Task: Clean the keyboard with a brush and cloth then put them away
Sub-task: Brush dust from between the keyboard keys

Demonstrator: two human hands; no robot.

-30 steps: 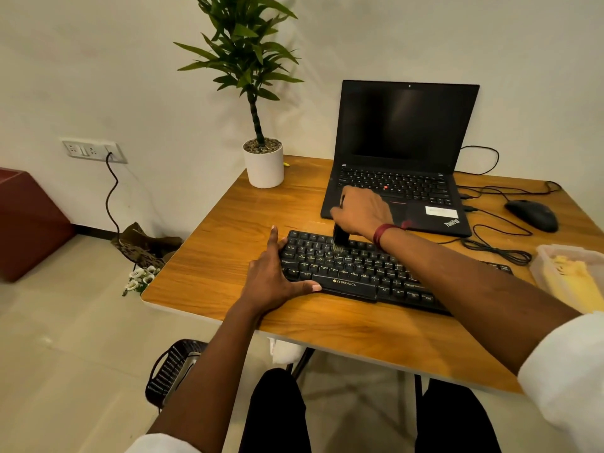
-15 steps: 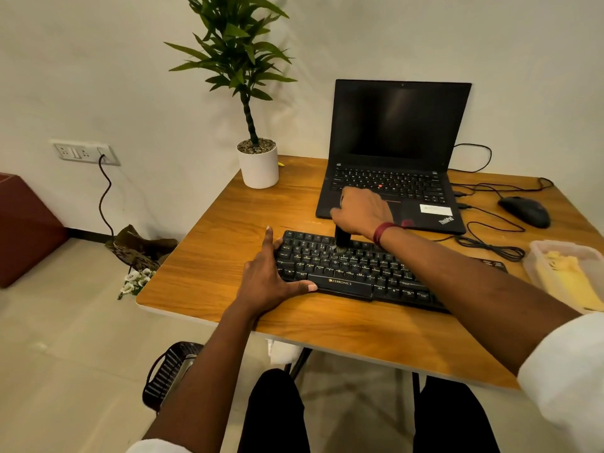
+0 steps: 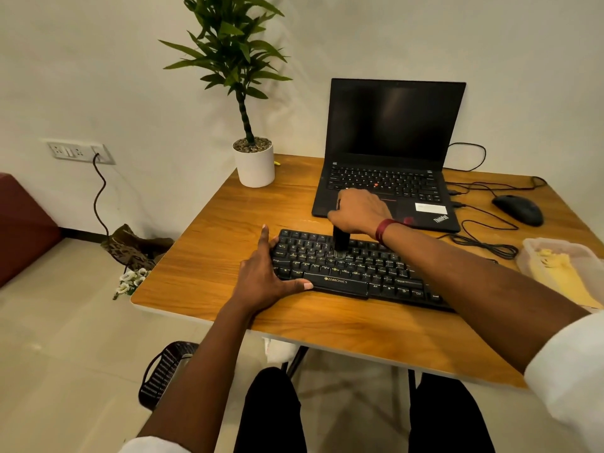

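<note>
A black keyboard [image 3: 376,276] lies across the middle of the wooden table [image 3: 228,223]. My right hand [image 3: 358,212] grips a black brush [image 3: 340,241] held upright, its bristles touching the keys in the upper middle rows. My left hand [image 3: 264,277] lies flat with fingers spread, thumb along the keyboard's front edge, steadying its left end. A yellow cloth [image 3: 562,273] sits in a clear plastic container [image 3: 536,248] at the right edge of the table.
An open black laptop [image 3: 389,152] stands just behind the keyboard. A white potted plant [image 3: 255,165] is at the back left corner. A black mouse [image 3: 518,209] and loose cables [image 3: 483,240] lie at the right. A black basket [image 3: 163,371] sits on the floor.
The brush has slid a little along the upper key rows. My left hand stays pressed on the keyboard's left end. The view has shifted slightly.
</note>
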